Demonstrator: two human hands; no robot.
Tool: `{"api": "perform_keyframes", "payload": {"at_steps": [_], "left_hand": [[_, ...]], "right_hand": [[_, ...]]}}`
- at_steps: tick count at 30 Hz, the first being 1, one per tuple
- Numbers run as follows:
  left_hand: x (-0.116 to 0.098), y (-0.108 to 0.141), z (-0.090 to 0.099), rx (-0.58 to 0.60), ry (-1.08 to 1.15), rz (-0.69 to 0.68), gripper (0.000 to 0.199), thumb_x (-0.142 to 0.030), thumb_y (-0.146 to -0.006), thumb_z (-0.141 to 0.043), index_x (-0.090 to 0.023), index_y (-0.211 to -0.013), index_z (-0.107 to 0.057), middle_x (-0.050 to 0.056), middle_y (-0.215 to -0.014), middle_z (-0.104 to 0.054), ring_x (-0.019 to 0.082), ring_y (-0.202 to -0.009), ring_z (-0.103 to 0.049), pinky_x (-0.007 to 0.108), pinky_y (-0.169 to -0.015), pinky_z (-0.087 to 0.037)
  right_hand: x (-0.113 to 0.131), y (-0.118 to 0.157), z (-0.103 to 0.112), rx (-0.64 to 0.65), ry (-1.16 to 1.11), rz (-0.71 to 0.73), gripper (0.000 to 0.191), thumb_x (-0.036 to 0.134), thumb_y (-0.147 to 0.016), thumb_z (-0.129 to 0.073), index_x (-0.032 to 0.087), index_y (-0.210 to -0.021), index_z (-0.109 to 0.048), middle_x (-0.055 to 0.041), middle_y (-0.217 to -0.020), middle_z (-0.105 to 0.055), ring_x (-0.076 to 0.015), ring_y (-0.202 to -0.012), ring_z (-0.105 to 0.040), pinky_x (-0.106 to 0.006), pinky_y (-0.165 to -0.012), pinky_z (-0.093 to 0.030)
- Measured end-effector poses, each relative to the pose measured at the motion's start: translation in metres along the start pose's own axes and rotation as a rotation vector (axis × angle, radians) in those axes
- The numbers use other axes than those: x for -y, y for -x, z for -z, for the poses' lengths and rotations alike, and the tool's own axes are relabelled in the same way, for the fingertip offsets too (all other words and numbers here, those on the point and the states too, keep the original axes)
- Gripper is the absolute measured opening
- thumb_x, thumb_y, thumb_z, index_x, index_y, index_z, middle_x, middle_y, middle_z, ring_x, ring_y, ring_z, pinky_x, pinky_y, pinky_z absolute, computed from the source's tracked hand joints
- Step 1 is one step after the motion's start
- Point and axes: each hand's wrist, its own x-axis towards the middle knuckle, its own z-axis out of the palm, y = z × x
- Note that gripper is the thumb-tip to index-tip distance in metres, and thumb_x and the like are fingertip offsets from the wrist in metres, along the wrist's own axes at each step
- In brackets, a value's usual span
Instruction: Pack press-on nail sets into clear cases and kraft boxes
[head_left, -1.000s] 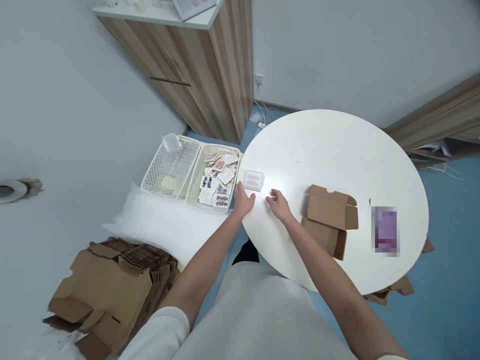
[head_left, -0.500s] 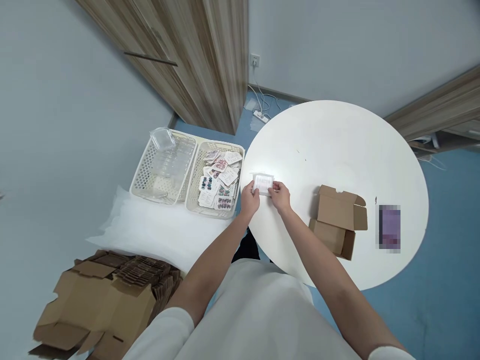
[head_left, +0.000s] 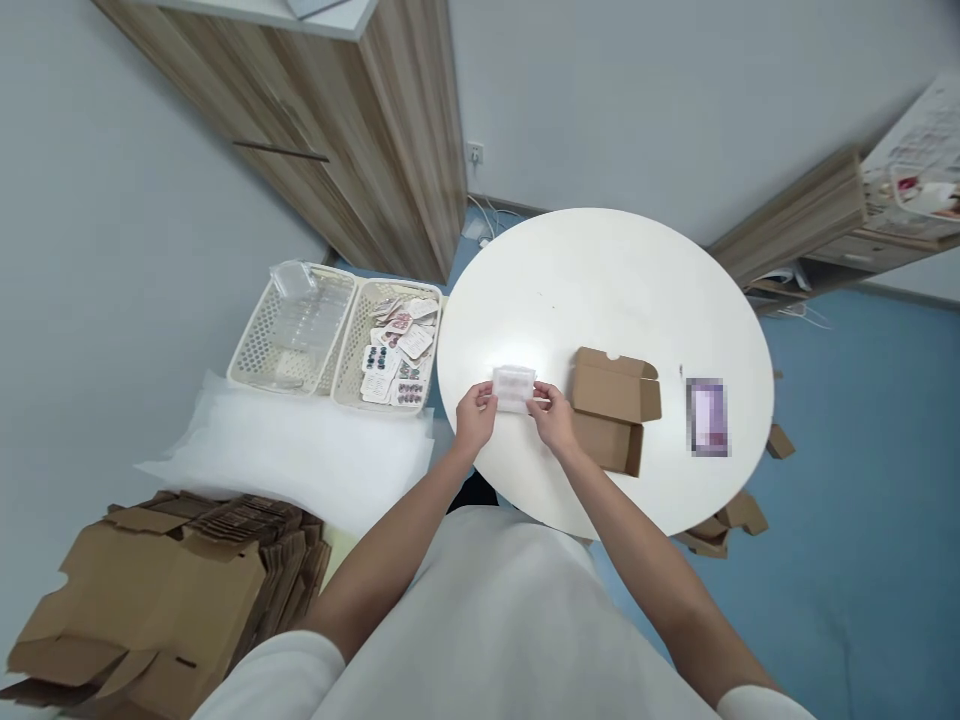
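Note:
A small translucent plastic case (head_left: pixel 514 389) with pale pinkish rows showing through is held just over the white round table. My left hand (head_left: pixel 475 416) pinches its left edge. On the opposite edge, the fingers and thumb of my right hand (head_left: pixel 551 413) are closed. Whether a thin white wrap covers the case I cannot tell. Right of my right hand, an open brown cardboard box (head_left: pixel 609 385) rests on the table with its lid folded back.
Left of the table stand a basket of printed cards (head_left: pixel 346 375) and a basket of clear plastic cases (head_left: pixel 241 352). White foam sheets (head_left: pixel 292 440) lie before them, near stacked flat cardboard boxes (head_left: pixel 157 590). A blurred purple item (head_left: pixel 708 418) is on the table's right (head_left: pixel 600 260).
The camera view has shifted, bringing more of the right side and floor boxes into sight. Both hands still hold the case, which now faces up more plainly.

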Motion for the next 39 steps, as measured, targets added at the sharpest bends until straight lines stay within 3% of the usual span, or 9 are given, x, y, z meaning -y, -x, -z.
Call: {"api": "perform_keyframes", "payload": {"at_steps": [4,9,12,15,23,30,33,36,39], "left_hand": [[-0.018,0.037,-0.039,0.072,0.027,-0.066,0.026,-0.024,-0.077,-0.051,-0.018,-0.102,-0.054,0.007,-0.100,-0.060,0.013,-0.081,-0.058,0.027,-0.069,-0.050],[-0.028,0.067,-0.095,0.186,-0.036,-0.156,0.024,-0.020,-0.077,-0.050,-0.020,-0.101,-0.054,0.005,-0.100,-0.060,0.011,-0.077,-0.057,0.024,-0.066,-0.050],[-0.026,0.074,-0.119,0.221,-0.169,-0.155,0.023,-0.017,-0.077,-0.050,-0.019,-0.099,-0.054,0.004,-0.095,-0.062,0.011,-0.072,-0.058,0.025,-0.067,-0.049],[-0.021,0.077,-0.132,0.242,-0.319,-0.141,0.023,-0.015,-0.077,-0.048,-0.019,-0.099,-0.053,0.004,-0.091,-0.064,0.013,-0.073,-0.060,0.026,-0.069,-0.048],[-0.017,0.074,-0.137,0.339,-0.713,-0.151,0.033,-0.011,-0.076,-0.045,-0.019,-0.108,-0.048,0.005,-0.097,-0.063,0.019,-0.088,-0.058,0.029,-0.076,-0.043],[-0.015,0.080,-0.143,0.456,-0.902,-0.262,0.021,-0.008,-0.074,-0.042,-0.014,-0.085,-0.059,0.011,-0.101,-0.057,0.022,-0.096,-0.054,0.031,-0.082,-0.041],[-0.018,0.078,-0.136,0.387,-0.802,-0.337,0.023,-0.013,-0.076,-0.043,-0.016,-0.094,-0.057,0.010,-0.103,-0.055,0.021,-0.099,-0.052,0.032,-0.086,-0.041],[-0.025,0.064,-0.124,0.247,-0.643,-0.347,0.029,-0.022,-0.078,-0.045,-0.017,-0.106,-0.052,0.010,-0.110,-0.052,0.020,-0.104,-0.049,0.032,-0.089,-0.038],[-0.034,0.041,-0.114,0.159,-0.461,-0.098,0.044,-0.040,-0.080,-0.044,-0.016,-0.117,-0.044,0.013,-0.123,-0.046,0.021,-0.105,-0.049,0.032,-0.087,-0.039]], "right_hand": [[-0.007,0.036,0.055,-0.066,0.003,0.099,0.038,0.033,-0.070,-0.054,0.018,-0.105,-0.051,-0.0071,-0.098,-0.059,-0.0135,-0.072,-0.057,-0.031,-0.069,-0.048],[-0.035,0.064,0.116,-0.178,0.064,0.154,0.029,0.031,-0.072,-0.051,0.020,-0.099,-0.048,-0.0064,-0.099,-0.059,-0.0145,-0.074,-0.058,-0.031,-0.069,-0.047],[-0.054,0.066,0.138,-0.154,0.157,0.135,0.025,0.028,-0.072,-0.049,0.021,-0.096,-0.048,-0.0041,-0.095,-0.060,-0.0146,-0.071,-0.059,-0.030,-0.067,-0.047],[-0.068,0.062,0.149,-0.083,0.228,0.124,0.024,0.023,-0.071,-0.047,0.022,-0.096,-0.047,-0.0027,-0.091,-0.059,-0.0133,-0.068,-0.059,-0.029,-0.067,-0.046],[-0.085,0.052,0.153,0.056,0.411,0.061,0.028,0.014,-0.069,-0.045,0.021,-0.096,-0.049,-0.0027,-0.087,-0.058,-0.0131,-0.066,-0.057,-0.026,-0.064,-0.044],[-0.083,0.056,0.148,0.099,0.632,0.183,0.030,0.013,-0.069,-0.049,0.017,-0.098,-0.054,-0.0091,-0.098,-0.059,-0.0199,-0.089,-0.055,-0.031,-0.077,-0.041],[-0.079,0.056,0.156,0.043,0.569,0.279,0.027,0.017,-0.071,-0.048,0.017,-0.097,-0.056,-0.0089,-0.106,-0.056,-0.0200,-0.096,-0.052,-0.032,-0.084,-0.040],[-0.074,0.047,0.177,-0.102,0.408,0.310,0.028,0.026,-0.076,-0.044,0.019,-0.101,-0.055,-0.0081,-0.106,-0.056,-0.0195,-0.097,-0.051,-0.033,-0.084,-0.041],[-0.071,0.030,0.198,-0.268,0.190,0.108,0.048,0.042,-0.071,-0.052,0.020,-0.113,-0.048,-0.0106,-0.120,-0.048,-0.0222,-0.102,-0.050,-0.036,-0.083,-0.042]]}}
